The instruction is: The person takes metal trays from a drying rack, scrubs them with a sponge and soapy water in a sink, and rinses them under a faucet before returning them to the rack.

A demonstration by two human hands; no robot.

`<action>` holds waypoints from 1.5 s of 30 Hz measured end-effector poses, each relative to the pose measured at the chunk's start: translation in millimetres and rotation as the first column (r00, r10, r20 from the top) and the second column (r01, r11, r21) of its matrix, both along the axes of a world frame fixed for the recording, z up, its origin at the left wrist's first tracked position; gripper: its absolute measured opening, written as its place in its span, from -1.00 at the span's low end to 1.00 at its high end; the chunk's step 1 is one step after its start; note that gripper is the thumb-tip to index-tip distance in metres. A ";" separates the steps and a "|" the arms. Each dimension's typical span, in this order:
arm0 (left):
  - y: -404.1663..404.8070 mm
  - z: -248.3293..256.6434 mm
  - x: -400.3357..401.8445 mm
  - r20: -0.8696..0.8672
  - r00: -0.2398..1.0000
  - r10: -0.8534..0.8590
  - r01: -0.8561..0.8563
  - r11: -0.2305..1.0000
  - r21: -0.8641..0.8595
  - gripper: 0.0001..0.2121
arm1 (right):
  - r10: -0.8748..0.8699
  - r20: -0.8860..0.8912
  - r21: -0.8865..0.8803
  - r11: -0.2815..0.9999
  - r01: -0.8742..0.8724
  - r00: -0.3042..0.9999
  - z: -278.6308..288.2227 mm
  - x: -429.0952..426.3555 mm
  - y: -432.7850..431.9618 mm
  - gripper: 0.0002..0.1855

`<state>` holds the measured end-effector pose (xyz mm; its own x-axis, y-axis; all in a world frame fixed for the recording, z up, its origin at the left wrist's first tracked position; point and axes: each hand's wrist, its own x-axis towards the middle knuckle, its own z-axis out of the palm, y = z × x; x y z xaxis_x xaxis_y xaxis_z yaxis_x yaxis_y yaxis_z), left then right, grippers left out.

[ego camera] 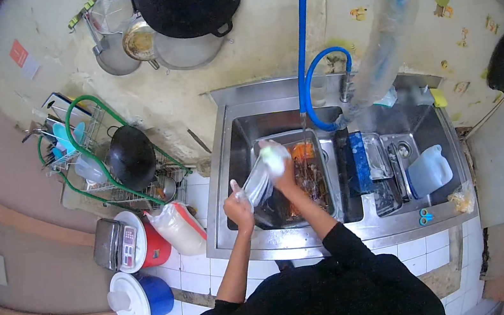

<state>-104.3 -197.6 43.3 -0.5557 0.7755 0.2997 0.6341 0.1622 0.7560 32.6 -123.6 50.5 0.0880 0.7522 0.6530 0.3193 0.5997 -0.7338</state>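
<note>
My left hand grips one end of a clear, soapy-looking container over the left sink basin. My right hand presses a pale, foamy scrubber against its other end. Beneath my hands, a rectangular metal tray sits in the basin, with orange and brown matter and liquid in it. Water runs down into the tray from the end of a blue hose. The exact kind of the container is hard to tell.
The right basin holds a blue block-like item, metal trays and a translucent jug. Blue-handled scissors lie on the front rim. To the left stand a dish rack, a plastic sack and lidded buckets.
</note>
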 end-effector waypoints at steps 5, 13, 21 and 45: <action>8.4 20.5 -10.9 0.065 0.994 -0.091 0.062 0.932 0.356 -0.48 | 0.138 0.239 0.070 0.985 -0.159 0.961 8.5 -44.1 -52.4 -0.52; -0.3 45.1 -21.5 0.517 0.837 -0.180 -0.062 0.907 0.416 -0.49 | 0.319 -0.461 -0.313 0.815 -0.487 0.828 5.2 8.4 51.3 -0.64; 5.9 18.3 -36.6 0.039 0.994 -0.105 0.102 0.992 0.071 -0.41 | 0.163 0.085 -0.309 0.942 -0.130 0.983 54.6 -29.7 43.8 -0.74; 18.9 27.9 -76.2 0.957 0.165 -0.237 -0.094 0.963 0.254 -0.53 | 0.062 0.303 -0.025 0.998 -0.057 0.951 12.2 -9.8 -10.8 -0.59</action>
<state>-180.5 -178.7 71.2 -0.4589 0.8384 -0.2940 -0.6531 -0.0939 0.7515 22.7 -134.4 62.7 -0.1578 0.7604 0.6300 0.4923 0.6137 -0.6173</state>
